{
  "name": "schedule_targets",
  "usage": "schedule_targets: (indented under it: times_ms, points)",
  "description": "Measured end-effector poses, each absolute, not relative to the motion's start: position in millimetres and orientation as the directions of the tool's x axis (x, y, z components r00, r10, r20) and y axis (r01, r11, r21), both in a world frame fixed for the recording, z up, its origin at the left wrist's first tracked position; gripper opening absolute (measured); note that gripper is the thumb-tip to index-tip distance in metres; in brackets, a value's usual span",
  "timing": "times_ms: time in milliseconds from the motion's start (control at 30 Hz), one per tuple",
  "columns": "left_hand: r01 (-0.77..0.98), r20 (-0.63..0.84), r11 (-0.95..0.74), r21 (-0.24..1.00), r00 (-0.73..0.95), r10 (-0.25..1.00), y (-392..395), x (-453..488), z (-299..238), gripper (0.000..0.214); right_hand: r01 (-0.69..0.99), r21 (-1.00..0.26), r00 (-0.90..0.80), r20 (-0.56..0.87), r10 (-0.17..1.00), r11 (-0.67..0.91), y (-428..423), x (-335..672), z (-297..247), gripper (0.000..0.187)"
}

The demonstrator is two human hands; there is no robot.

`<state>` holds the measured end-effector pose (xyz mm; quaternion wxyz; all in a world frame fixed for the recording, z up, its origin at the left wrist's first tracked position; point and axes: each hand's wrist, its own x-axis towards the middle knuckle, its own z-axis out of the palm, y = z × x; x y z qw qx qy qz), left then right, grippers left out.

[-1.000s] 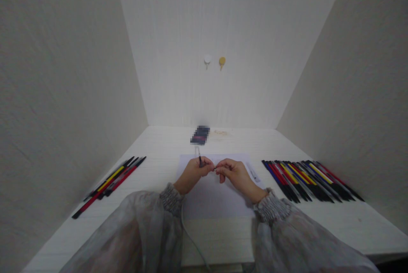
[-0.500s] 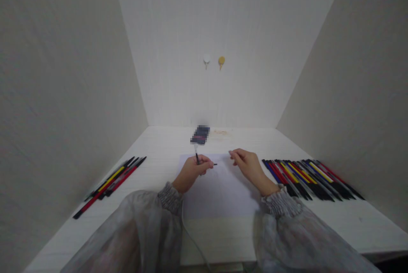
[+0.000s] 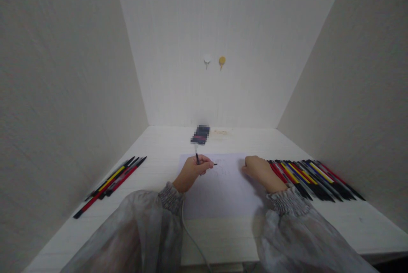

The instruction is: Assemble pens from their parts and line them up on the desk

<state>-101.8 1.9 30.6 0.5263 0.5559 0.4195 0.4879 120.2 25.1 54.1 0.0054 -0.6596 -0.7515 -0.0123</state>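
My left hand (image 3: pixel 194 170) is over the left part of a white sheet of paper (image 3: pixel 219 201), its fingers closed. A thin dark pen (image 3: pixel 197 157) rises from that hand towards the back. A small dark tip (image 3: pixel 215 164) pokes out past the thumb; whether it belongs to the same pen I cannot tell. Faint marks show on the paper to the right of it. Over the paper's right edge is my right hand (image 3: pixel 259 172), curled closed with its fingertips tucked out of sight. It lies close to a row of markers (image 3: pixel 299 175), covering the row's left end.
Several more markers (image 3: pixel 117 173) lie at the left. A pixelated dark phone-like object (image 3: pixel 200 135) is behind the paper. A pale cable (image 3: pixel 194 239) runs down to the table's front edge. Two hooks, one white (image 3: pixel 207 59) and one yellow (image 3: pixel 222 60), hang on the back wall.
My right hand has moved right and slightly towards me, from above the paper to its right edge, and its fingers have curled in. Marks on the paper now show. My left hand has stayed put.
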Motion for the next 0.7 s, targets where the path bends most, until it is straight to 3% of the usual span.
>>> schedule_targets:
  times_ms: [133, 233, 367, 700]
  points:
    - [0.004, 0.103, -0.105, 0.994, 0.16, 0.982, 2.9, -102.3, 31.0, 0.026, 0.843, -0.296, -0.429, 0.132, 0.894, 0.449, 16.1, 106.0, 60.0, 0.014]
    - [0.011, 0.086, -0.089, 0.996, 0.149, 0.985, 3.7, -102.2, 31.7, 0.026, 0.68, -0.453, -0.542, 0.219, 0.812, 0.576, 7.6, 96.2, 60.1, 0.009]
    - [0.039, 0.084, -0.091, 0.995, 0.155, 0.984, 3.6, -101.9, 32.6, 0.026, 0.59, -0.528, -0.579, 0.25, 0.776, 0.611, 4.2, 90.6, 56.3, 0.007]
    - [0.109, 0.08, -0.101, 0.989, 0.187, 0.979, 0.1, -100.1, 34.2, 0.025, 0.516, -0.579, -0.591, 0.292, 0.752, 0.631, 8.1, 86.3, 45.5, 0.01]
